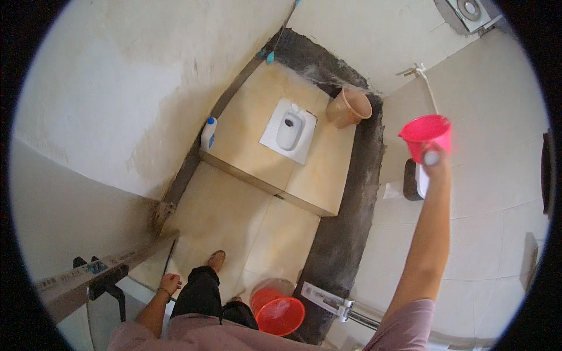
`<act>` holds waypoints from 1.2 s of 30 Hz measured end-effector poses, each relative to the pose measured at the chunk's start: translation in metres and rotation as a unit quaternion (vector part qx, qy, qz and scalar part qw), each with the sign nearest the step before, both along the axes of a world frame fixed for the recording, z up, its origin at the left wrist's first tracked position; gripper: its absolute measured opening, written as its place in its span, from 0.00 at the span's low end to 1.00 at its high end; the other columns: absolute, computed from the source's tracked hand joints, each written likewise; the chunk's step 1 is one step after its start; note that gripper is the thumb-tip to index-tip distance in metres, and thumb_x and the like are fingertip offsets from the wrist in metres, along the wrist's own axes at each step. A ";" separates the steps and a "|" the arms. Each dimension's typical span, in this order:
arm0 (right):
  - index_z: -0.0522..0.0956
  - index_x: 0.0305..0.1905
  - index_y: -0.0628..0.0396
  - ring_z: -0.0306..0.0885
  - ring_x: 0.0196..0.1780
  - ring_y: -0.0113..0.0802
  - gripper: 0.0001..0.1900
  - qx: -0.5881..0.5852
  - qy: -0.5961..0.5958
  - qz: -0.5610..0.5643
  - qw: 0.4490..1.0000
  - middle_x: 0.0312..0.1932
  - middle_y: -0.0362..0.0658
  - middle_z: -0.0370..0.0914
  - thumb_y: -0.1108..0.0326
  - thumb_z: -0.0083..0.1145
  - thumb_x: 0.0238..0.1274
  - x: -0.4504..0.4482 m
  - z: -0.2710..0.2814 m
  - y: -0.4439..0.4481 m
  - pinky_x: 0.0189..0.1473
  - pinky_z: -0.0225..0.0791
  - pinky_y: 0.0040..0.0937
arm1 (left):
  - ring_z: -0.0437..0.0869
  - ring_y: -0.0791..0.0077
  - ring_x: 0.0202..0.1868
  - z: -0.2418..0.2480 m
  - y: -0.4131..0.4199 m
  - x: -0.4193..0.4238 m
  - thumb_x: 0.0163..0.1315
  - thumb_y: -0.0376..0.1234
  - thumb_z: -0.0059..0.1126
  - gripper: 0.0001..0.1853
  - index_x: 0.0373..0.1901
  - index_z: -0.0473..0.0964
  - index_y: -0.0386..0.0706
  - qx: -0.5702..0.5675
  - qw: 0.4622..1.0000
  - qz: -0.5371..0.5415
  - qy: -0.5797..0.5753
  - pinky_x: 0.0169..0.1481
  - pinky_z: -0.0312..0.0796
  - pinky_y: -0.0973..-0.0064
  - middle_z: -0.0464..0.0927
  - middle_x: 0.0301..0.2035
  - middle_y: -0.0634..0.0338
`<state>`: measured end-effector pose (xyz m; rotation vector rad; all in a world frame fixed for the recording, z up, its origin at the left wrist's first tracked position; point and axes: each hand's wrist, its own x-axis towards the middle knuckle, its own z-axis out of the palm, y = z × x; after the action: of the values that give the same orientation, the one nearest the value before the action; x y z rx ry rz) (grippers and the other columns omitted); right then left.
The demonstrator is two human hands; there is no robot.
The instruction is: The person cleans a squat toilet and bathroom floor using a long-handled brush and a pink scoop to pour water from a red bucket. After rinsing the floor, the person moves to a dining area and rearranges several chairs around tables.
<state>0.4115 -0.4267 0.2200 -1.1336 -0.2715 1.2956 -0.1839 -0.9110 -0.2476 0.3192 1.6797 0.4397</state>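
Observation:
My right hand (432,159) is stretched out ahead to the right and grips a bright pink plastic dipper (425,127) near the wall. A pale round end, perhaps of the dipper's handle, shows at that hand. The dipper's mouth faces up and slightly toward me; its inside is blurred. My left hand (171,283) hangs low beside my leg with fingers curled, near the door edge, and nothing is visible in it. Ahead, a white squat toilet pan (287,131) is set into a raised tiled platform (246,149).
A red bucket (281,313) stands by my feet at right. On the platform are a beige bucket (349,107) and a white bottle with blue cap (209,134). The platform's front edge makes a step. A tap with hose (417,70) and a paper holder (415,180) are on the right wall.

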 end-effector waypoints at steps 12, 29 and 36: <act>0.68 0.42 0.61 0.71 0.29 0.32 0.13 -0.104 0.268 0.025 0.957 0.34 0.50 0.72 0.70 0.51 0.50 -0.068 -0.276 -0.317 0.26 0.71 0.22 | 0.76 0.70 0.26 0.034 -0.029 0.023 0.58 0.43 0.46 0.19 0.42 0.69 0.35 0.010 0.993 -0.113 0.041 0.32 0.70 0.73 0.76 0.31 0.53; 0.67 0.40 0.59 0.69 0.27 0.38 0.11 -0.310 0.176 -0.144 0.923 0.30 0.47 0.70 0.65 0.42 0.55 -0.070 -0.422 -0.719 0.23 0.68 0.34 | 0.78 0.70 0.28 0.082 -0.155 0.085 0.56 0.41 0.45 0.17 0.35 0.73 0.34 0.122 0.937 -0.300 0.133 0.33 0.70 0.72 0.77 0.29 0.54; 0.69 0.40 0.58 0.70 0.33 0.39 0.09 -0.220 0.119 -0.144 0.957 0.34 0.45 0.69 0.70 0.41 0.54 -0.082 -0.361 -0.546 0.28 0.67 0.37 | 0.78 0.74 0.23 0.068 -0.185 0.059 0.51 0.38 0.49 0.13 0.28 0.76 0.38 0.104 0.952 -0.236 0.164 0.29 0.70 0.75 0.78 0.23 0.57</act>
<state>0.3296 -0.9725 -0.1406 -1.3146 0.3689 1.2443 -0.1251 -1.0964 -0.1791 0.9718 1.8036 0.2087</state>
